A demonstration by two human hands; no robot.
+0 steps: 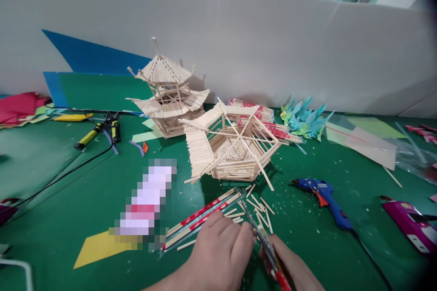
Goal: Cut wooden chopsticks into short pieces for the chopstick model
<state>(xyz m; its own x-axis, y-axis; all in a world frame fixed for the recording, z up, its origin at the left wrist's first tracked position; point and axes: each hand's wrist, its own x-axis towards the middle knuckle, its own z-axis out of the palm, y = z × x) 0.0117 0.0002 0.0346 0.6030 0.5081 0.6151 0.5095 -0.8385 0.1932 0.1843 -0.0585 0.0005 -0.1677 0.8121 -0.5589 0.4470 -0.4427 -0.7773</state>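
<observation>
Nearest me, the right hand [295, 269] is wrapped tight around the red handles of a pair of scissors [264, 241], whose grey blades point up and away over the green table [68, 200]. The left hand [218, 250] lies just beside it, fingers curled, the tips pinched together against the blades; whether a stick sits between them I cannot tell. Under that hand lie a few clear sleeves [201, 214], printed red, each with pale chopsticks inside. About 10 short cut sticks [261, 209] are scattered just past the blades. To the right lies 1 blue glue gun [324, 195]. Farther back stand 2 stick models: an open 6-sided frame [232, 148] with long sticks crossed over its top, and behind it 1 tiered pagoda [167, 95]. Teal paper cranes [303, 120] sit by the wall.
</observation>
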